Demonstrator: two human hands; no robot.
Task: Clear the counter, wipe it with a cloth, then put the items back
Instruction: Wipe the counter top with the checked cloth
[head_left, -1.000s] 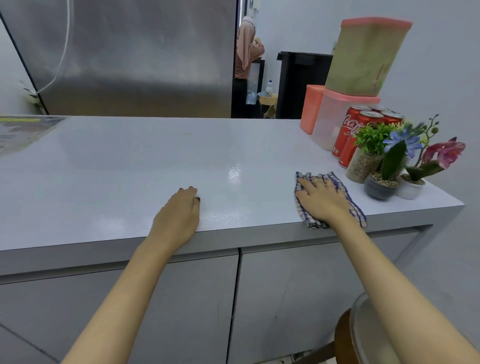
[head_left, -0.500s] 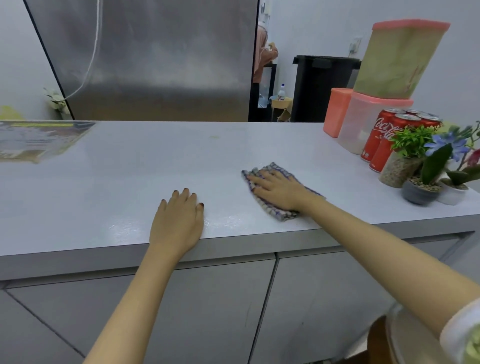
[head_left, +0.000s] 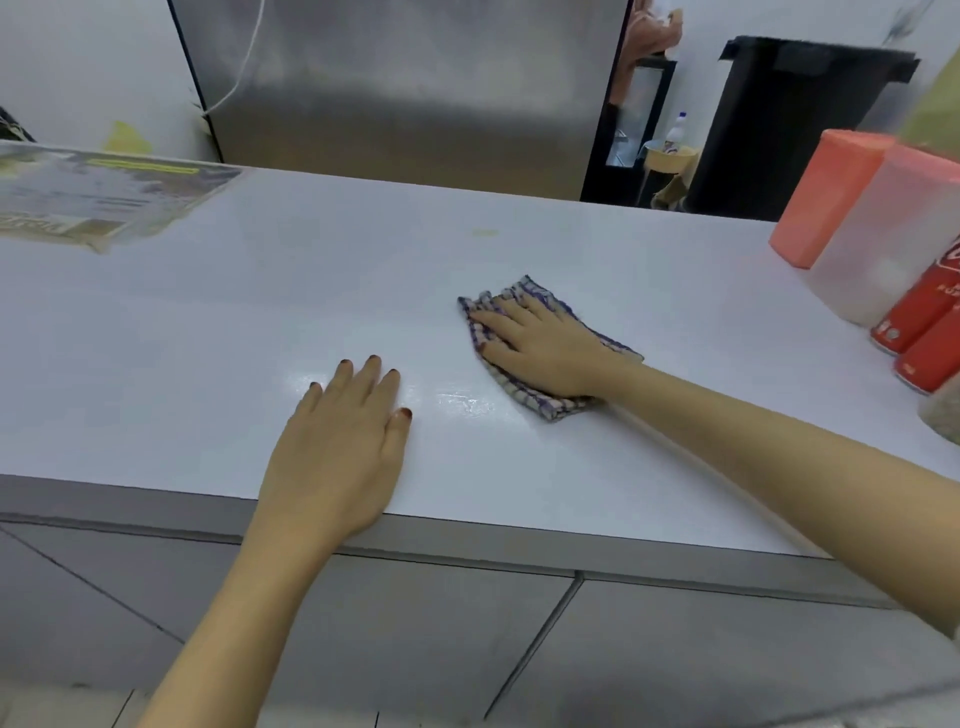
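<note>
Where a white counter (head_left: 519, 244) runs across the view, a steel panel (head_left: 405, 88) stands behind it and grey cupboard doors (head_left: 415, 623) sit below its front edge. A printed sheet (head_left: 104, 197) lies at the far left. At the right stand an orange tub (head_left: 826, 197), a clear tub (head_left: 893, 244) and two red cans (head_left: 919, 317), close together. A black bin (head_left: 789, 130) shows beyond. A checked cloth (head_left: 545, 402) lies right of centre. The right hand (head_left: 540, 348) presses flat on it, fingers straight and slightly apart. The left hand (head_left: 337, 447) rests flat on the counter near the front edge, fingers straight and together, left of the cloth and apart from it.
</note>
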